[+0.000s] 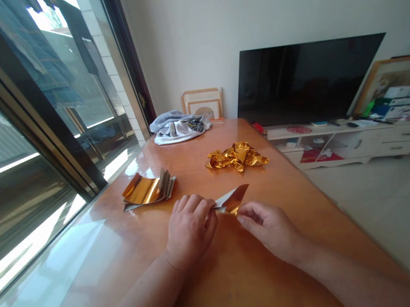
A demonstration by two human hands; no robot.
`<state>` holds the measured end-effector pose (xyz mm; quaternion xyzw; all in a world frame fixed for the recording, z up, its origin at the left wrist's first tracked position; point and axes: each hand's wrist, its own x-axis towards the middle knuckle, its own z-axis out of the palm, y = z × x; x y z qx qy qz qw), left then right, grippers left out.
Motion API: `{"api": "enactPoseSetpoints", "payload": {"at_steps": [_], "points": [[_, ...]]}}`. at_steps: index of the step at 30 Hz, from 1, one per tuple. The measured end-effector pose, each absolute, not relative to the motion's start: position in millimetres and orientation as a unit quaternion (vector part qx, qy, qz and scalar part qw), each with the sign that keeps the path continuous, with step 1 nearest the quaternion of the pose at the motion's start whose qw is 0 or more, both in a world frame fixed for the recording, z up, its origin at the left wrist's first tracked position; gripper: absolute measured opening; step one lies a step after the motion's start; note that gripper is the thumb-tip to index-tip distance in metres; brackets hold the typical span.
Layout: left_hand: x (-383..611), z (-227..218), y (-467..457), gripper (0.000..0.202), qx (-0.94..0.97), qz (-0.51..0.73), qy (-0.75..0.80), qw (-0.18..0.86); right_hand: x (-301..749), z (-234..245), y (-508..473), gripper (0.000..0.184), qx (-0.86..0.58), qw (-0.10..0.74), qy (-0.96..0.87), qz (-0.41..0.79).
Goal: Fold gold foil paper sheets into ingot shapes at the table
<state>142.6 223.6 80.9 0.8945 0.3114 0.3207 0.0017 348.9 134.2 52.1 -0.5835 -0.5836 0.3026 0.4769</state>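
Observation:
A folded sheet of gold foil paper (233, 199) lies low over the glossy wooden table (229, 275), held between both hands. My left hand (191, 229) is closed, pinching the sheet's left end. My right hand (268, 226) pinches its lower right edge with thumb and fingertips. A stack of gold foil sheets (148, 188) sits to the left, just beyond my left hand. A pile of folded, crumpled gold foil pieces (237, 157) lies farther back, beyond the held sheet.
A bundle of grey and white cloth (179, 126) rests at the table's far end, with picture frames (203, 104) behind it. A large glass window (27, 125) runs along the left. A dark television (303, 82) and a low white cabinet (356, 141) stand to the right.

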Motion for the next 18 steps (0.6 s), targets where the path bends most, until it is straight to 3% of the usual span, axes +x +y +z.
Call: {"api": "enactPoseSetpoints", "payload": {"at_steps": [6,12,18], "points": [[146.4,84.3,212.8,0.016,0.934,0.282,0.211,-0.06,348.4,56.7,137.0,0.022,-0.526,0.502,-0.58,0.368],[153.6,81.4,207.3,0.02,0.958,0.203,0.168,-0.111,358.1,54.3,141.1,0.022,-0.556,0.501,-0.571,0.337],[161.1,71.7,206.7,0.016,0.963,0.143,0.182,-0.14,381.0,34.7,150.5,0.053,-0.66,0.527,-0.491,0.213]]}}
